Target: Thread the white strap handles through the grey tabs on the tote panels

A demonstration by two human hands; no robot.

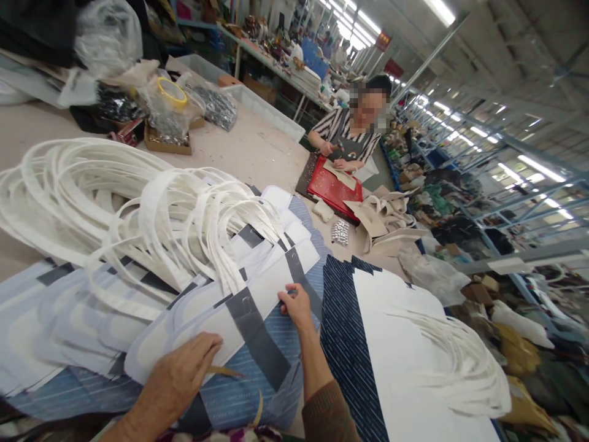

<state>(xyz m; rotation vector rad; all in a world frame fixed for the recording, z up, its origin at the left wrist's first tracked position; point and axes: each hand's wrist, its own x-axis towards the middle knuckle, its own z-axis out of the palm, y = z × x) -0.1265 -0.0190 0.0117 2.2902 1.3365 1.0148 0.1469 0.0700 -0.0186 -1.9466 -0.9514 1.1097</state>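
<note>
My left hand (184,371) lies flat, fingers together and stretched out, on the lower edge of a white panel (209,328) with dark grey strips. Beside its fingertips is a thin tan strip (225,371). My right hand (295,304) rests at the panel's right part, fingers curled with thumb and index near its edge; whether they pinch anything is too small to tell. Blue striped fabric (248,393) lies under the panel. White looped straps (161,215) are heaped over the stacked panels at the left.
Dark blue striped fabric (347,344) and a white panel stack (391,350) with straps lie at the right. Across the table, a person (352,138) works at a red board (334,187). Yellow tape (172,92) and plastic bags sit at the back left.
</note>
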